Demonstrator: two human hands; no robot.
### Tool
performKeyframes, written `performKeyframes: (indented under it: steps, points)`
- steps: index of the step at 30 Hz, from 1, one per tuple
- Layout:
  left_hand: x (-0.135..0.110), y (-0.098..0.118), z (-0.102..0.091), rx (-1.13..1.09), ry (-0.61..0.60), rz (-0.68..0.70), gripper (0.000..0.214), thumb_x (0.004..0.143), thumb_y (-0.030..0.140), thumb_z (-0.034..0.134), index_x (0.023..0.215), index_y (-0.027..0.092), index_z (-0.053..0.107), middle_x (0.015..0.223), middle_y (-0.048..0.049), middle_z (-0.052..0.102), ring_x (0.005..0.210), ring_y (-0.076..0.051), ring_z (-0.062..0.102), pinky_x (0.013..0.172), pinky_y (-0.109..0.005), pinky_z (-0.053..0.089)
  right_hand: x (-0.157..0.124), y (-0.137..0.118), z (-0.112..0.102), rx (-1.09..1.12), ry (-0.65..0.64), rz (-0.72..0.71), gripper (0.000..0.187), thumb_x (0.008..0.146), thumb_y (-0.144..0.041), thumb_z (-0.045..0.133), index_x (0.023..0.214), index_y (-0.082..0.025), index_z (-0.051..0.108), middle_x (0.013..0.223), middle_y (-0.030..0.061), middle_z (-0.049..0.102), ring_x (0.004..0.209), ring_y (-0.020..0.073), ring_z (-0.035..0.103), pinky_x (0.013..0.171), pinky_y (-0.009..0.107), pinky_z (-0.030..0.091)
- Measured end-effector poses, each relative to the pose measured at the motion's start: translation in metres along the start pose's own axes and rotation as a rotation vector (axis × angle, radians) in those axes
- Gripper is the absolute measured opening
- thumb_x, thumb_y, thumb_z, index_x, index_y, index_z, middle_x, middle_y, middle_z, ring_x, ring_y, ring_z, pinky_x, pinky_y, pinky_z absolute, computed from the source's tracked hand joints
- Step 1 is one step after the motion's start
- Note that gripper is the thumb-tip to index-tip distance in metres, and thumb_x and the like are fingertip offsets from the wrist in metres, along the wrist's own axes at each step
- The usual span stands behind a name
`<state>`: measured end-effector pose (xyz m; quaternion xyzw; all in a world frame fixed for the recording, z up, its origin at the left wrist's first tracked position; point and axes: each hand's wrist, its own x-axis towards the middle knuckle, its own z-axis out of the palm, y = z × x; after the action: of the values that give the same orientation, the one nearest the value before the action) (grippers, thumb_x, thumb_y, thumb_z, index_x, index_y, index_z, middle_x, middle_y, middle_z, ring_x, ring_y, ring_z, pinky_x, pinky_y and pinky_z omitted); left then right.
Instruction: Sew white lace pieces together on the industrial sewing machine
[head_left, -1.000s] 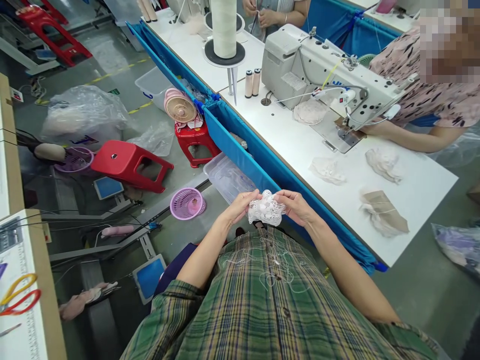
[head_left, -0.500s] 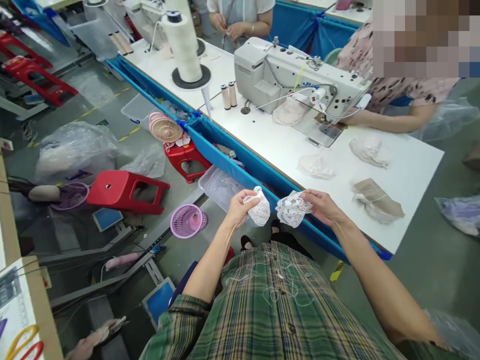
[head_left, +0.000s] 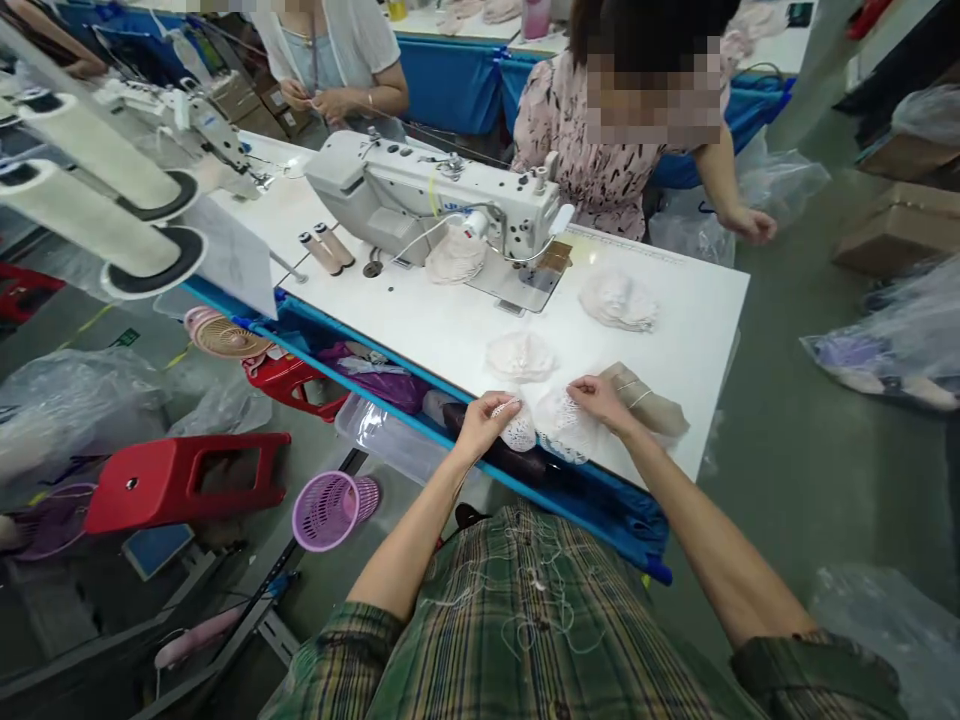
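My left hand (head_left: 486, 422) pinches a small white lace piece (head_left: 519, 430) just off the table's near edge. In my right hand (head_left: 600, 402) is a larger white lace piece (head_left: 564, 422), held by its upper part and hanging over the blue cloth trough. The two lace pieces are close together; whether they touch I cannot tell. Just beyond them a pale lace stack (head_left: 520, 357) lies on the white table (head_left: 420, 345). A brown card bundle (head_left: 643, 400) tied with a pale strip lies beside my right hand.
A white sewing machine (head_left: 442, 195) stands across the table, with another pale stack (head_left: 619, 298) to its right. A person in a pink patterned top (head_left: 577, 130) sits behind it. Left are thread cones (head_left: 90, 215), a red stool (head_left: 180, 480) and a purple basket (head_left: 330, 512).
My view has shifted right and closer to the table. Both hands have brought the lace pieces to the table's edge and nearer each other. The seated person's arm now reaches out sideways.
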<state>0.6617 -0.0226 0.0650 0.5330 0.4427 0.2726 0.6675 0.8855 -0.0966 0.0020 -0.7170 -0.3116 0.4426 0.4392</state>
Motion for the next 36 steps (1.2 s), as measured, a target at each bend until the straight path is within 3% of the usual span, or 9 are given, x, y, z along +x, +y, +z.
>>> performKeyframes:
  steps: [4, 12, 17, 20, 22, 27, 31, 33, 36]
  points:
    - [0.009, 0.010, 0.003, 0.134, 0.064, 0.056, 0.022, 0.056, 0.033, 0.086, 0.070, 0.021, 0.073, 0.100, -0.0060, 0.054, 0.107, -0.023, 0.048, 0.092, -0.032, 0.041, 0.013, 0.015, 0.000, -0.056, -0.007, -0.001, 0.024, 0.091, -0.034, 0.057, 0.106, -0.015, 0.061, 0.103, 0.0051, 0.063, 0.085, 0.0157, 0.062, 0.074, 0.035, 0.054]
    - [0.003, 0.013, -0.003, -0.179, -0.163, -0.087, 0.027, 0.073, 0.039, 0.074, 0.072, 0.015, 0.063, 0.067, -0.0001, 0.058, 0.062, -0.011, 0.051, 0.062, -0.022, 0.041, 0.012, 0.014, -0.001, -0.098, -0.006, 0.002, 0.026, 0.092, -0.035, 0.057, 0.107, -0.015, 0.060, 0.104, 0.0054, 0.063, 0.087, 0.0164, 0.063, 0.076, 0.036, 0.054]
    - [0.005, 0.011, 0.002, -0.407, -0.202, -0.148, 0.029, 0.075, 0.039, 0.066, 0.092, 0.015, 0.061, 0.080, -0.0043, 0.066, 0.073, -0.017, 0.063, 0.070, -0.027, 0.048, 0.006, -0.001, -0.005, -0.087, 0.026, -0.032, 0.023, 0.085, -0.035, 0.063, 0.098, -0.016, 0.065, 0.099, 0.0075, 0.065, 0.093, 0.0215, 0.061, 0.086, 0.044, 0.051]
    - [0.006, 0.013, 0.002, -0.477, -0.231, -0.172, 0.028, 0.074, 0.033, 0.063, 0.095, 0.014, 0.060, 0.083, -0.0071, 0.068, 0.081, -0.021, 0.065, 0.077, -0.031, 0.050, -0.006, -0.017, -0.004, -0.028, 0.068, -0.092, 0.028, 0.077, -0.038, 0.069, 0.099, -0.020, 0.068, 0.118, 0.0124, 0.059, 0.119, 0.0306, 0.049, 0.103, 0.050, 0.038]
    - [0.006, 0.014, 0.002, -0.525, -0.251, -0.188, 0.027, 0.072, 0.031, 0.061, 0.094, 0.014, 0.060, 0.086, -0.0077, 0.069, 0.086, -0.023, 0.066, 0.081, -0.033, 0.050, -0.018, -0.028, 0.001, 0.041, 0.051, -0.119, 0.033, 0.078, -0.042, 0.068, 0.103, -0.022, 0.068, 0.129, 0.0114, 0.055, 0.127, 0.0308, 0.043, 0.108, 0.049, 0.034]
    - [0.004, 0.013, 0.003, -0.716, -0.310, -0.249, 0.018, 0.067, 0.025, 0.062, 0.081, 0.016, 0.056, 0.085, -0.0064, 0.069, 0.092, -0.026, 0.066, 0.085, -0.037, 0.050, -0.053, -0.050, 0.029, 0.276, -0.190, -0.088, 0.049, 0.090, -0.060, 0.044, 0.108, -0.021, 0.068, 0.105, 0.0102, 0.069, 0.103, 0.0252, 0.063, 0.091, 0.044, 0.050]
    - [0.001, 0.012, 0.000, -0.709, -0.312, -0.247, 0.025, 0.067, 0.036, 0.068, 0.076, 0.016, 0.055, 0.078, -0.0044, 0.067, 0.086, -0.025, 0.066, 0.079, -0.034, 0.051, -0.070, -0.058, 0.040, 0.416, -0.304, -0.052, 0.041, 0.075, -0.053, 0.070, 0.100, -0.020, 0.070, 0.090, 0.0060, 0.072, 0.090, 0.0237, 0.066, 0.082, 0.040, 0.053]
    - [-0.001, 0.014, -0.003, -0.684, -0.310, -0.249, 0.034, 0.067, 0.042, 0.073, 0.082, 0.016, 0.058, 0.077, -0.0037, 0.068, 0.079, -0.021, 0.066, 0.072, -0.031, 0.051, -0.074, -0.061, 0.037, 0.468, -0.328, -0.028, 0.038, 0.066, -0.043, 0.080, 0.096, -0.020, 0.071, 0.088, 0.0039, 0.072, 0.087, 0.0222, 0.066, 0.081, 0.038, 0.053]
    - [-0.004, 0.017, -0.005, -0.620, -0.332, -0.281, 0.049, 0.062, 0.036, 0.083, 0.100, 0.013, 0.062, 0.082, -0.0058, 0.070, 0.073, -0.018, 0.067, 0.068, -0.027, 0.051, -0.073, -0.067, 0.028, 0.548, -0.340, 0.021, 0.035, 0.065, -0.035, 0.082, 0.094, -0.019, 0.071, 0.085, 0.0033, 0.072, 0.081, 0.0199, 0.066, 0.076, 0.034, 0.053]
